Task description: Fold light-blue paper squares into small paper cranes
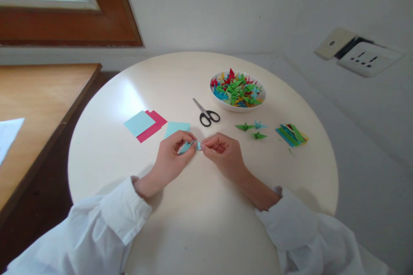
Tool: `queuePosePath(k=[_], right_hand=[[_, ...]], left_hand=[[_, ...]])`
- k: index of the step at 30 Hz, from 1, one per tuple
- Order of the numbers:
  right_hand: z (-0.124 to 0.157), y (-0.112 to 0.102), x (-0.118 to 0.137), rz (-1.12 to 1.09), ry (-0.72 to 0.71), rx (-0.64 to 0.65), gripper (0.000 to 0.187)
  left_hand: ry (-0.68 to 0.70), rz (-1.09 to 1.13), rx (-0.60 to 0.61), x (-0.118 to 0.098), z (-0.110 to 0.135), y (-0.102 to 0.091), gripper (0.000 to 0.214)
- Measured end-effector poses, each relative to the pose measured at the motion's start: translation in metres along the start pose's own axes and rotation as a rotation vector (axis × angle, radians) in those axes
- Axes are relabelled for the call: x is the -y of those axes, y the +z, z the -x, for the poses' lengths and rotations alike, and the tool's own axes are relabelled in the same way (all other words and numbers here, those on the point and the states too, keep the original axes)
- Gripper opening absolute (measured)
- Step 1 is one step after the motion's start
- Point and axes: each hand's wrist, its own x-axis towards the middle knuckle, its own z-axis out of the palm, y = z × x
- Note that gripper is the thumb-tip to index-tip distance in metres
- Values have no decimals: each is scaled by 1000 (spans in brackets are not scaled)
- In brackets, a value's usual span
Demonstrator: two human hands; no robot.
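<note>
Between my two hands is a small light-blue folded paper (186, 148), partly hidden by the fingers. My left hand (174, 154) pinches its left part, closed around it. The fingertips of my right hand (226, 154) are closed on its right end. Just behind my left hand lies a flat light-blue paper square (177, 128). Black-handled scissors (205, 114) rest beyond my hands, blades pointing away. To the right of my right hand sit two green paper cranes (245, 126) and a light-blue paper crane (258, 125).
A white bowl (237, 108) full of colourful paper cranes stands at the back. Light-blue and red paper squares (139, 123) overlap at the left. Coloured paper strips (292, 135) are piled at the right. A wooden desk (48, 94) stands left of the round white table (206, 223).
</note>
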Motion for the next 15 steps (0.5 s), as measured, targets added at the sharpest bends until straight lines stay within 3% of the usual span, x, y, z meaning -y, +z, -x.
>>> queuePosePath(k=[15], right_hand=[[-4,2,0,-183,145,-5,21]], left_hand=[[-11,-26,-35,4,-2,0,5]])
